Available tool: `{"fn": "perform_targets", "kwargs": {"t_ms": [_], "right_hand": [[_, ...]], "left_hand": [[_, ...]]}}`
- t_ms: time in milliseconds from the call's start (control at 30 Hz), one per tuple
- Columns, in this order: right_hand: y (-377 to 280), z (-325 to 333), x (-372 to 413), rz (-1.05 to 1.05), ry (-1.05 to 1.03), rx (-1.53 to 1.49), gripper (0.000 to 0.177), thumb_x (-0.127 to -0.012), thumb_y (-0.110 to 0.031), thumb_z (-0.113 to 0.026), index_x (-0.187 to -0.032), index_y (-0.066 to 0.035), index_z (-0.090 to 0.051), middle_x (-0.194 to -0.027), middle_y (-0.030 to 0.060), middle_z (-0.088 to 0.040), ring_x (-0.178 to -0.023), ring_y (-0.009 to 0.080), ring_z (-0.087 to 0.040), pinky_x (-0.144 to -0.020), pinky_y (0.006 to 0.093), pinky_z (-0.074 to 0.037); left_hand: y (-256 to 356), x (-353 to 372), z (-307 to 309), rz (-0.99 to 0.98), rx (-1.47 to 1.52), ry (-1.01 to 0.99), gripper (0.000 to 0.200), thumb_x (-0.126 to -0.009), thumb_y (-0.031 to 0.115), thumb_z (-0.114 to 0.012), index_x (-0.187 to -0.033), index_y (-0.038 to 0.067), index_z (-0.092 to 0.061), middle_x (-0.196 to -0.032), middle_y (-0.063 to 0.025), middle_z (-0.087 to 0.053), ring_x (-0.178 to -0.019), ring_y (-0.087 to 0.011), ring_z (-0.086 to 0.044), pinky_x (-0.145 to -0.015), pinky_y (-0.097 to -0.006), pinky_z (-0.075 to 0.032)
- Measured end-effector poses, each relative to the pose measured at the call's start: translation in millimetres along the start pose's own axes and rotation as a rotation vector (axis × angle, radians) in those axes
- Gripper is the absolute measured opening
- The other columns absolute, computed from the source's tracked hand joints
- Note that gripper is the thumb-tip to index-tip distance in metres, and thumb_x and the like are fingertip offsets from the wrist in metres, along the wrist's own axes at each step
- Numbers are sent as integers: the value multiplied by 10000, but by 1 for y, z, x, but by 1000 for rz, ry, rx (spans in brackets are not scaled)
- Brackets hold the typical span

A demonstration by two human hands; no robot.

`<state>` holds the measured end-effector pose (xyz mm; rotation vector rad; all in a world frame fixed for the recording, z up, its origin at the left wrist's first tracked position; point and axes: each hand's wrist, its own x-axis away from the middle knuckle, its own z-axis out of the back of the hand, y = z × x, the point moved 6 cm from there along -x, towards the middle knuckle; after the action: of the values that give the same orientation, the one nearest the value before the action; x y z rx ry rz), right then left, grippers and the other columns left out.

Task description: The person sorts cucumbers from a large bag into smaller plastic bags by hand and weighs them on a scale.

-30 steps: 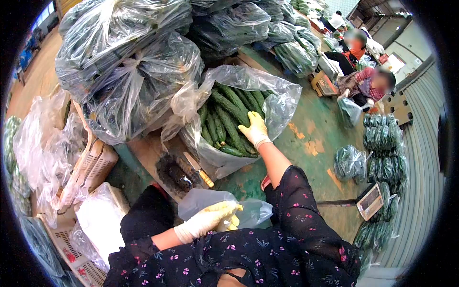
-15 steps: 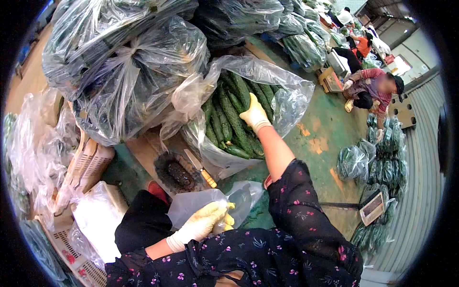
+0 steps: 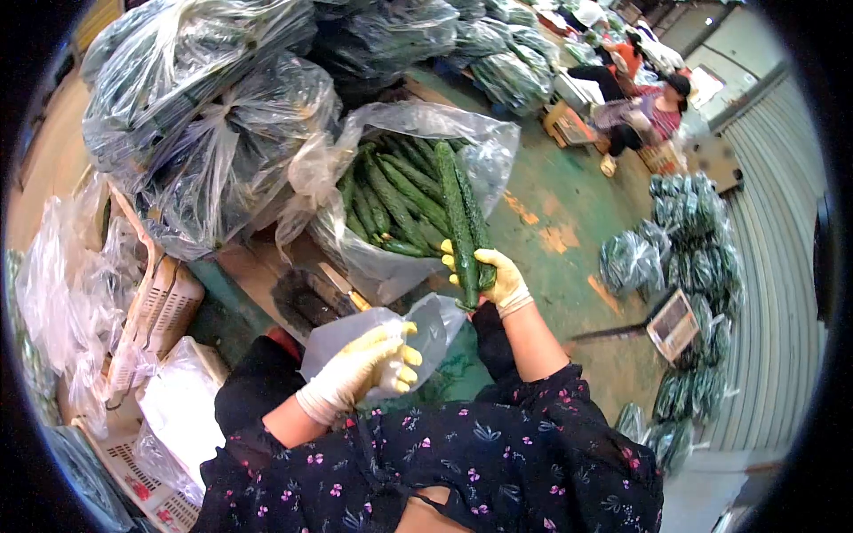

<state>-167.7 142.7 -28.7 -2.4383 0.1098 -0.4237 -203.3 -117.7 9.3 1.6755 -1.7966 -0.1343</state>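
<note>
My right hand point(image 3: 498, 277), in a pale yellow glove, is wrapped round the lower ends of long green cucumbers point(image 3: 460, 213), two of which I can make out. They stand tilted upright in front of a large clear plastic sack point(image 3: 489, 133) that holds many more cucumbers point(image 3: 400, 191). My left hand point(image 3: 362, 364), gloved too, grips a small clear plastic bag point(image 3: 435, 333) near my lap, its mouth spread toward the right. A knife point(image 3: 346, 289) with a wooden handle lies beyond the bag, beside a dark hollow point(image 3: 306, 298).
Stuffed plastic sacks point(image 3: 222, 151) are piled at the back left. Crates point(image 3: 169, 302) and loose plastic point(image 3: 67, 284) stand at the left. Packed cucumber bundles point(image 3: 697, 258) and a scale display point(image 3: 673, 329) are on the right. A co-worker point(image 3: 644, 120) sits farther back.
My right hand has come out of the large sack, down toward me, with the cucumbers in it. The left hand still holds the small bag. The view has shifted slightly.
</note>
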Motion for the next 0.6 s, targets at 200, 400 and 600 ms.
{"fn": "perform_targets", "kwargs": {"t_ms": [200,400,600], "right_hand": [[4,-39,75,113,-76,-152,586,-815,-153,-555,-1331,50,-366,-1323,189,-469,-1161,333,-511,-902,494,-480],[-30,-74,124,399,-94,106,551,-814,-125,-554,-1308,48,-382,-1261,192,-506,-1091,314,-561,-829,477,-535],[-31,-132,141,463,-227,-31,682,-804,-132,-575,-1411,-77,-270,-1391,221,-361,-1170,347,-504,-860,491,-515]], "left_hand": [[-14,-11,-3,7,-45,-94,446,-902,291,-535,-1277,77,-422,-957,-126,-597,-752,-217,-606,-649,-334,-521],[-34,0,-9,-9,-34,-30,482,-898,349,-535,-1270,56,-446,-897,-95,-617,-676,-187,-610,-603,-316,-515],[-65,-17,25,-179,-1040,2,419,-888,416,-493,-1015,52,-655,-808,-106,-654,-669,-214,-643,-588,-375,-522]]}}
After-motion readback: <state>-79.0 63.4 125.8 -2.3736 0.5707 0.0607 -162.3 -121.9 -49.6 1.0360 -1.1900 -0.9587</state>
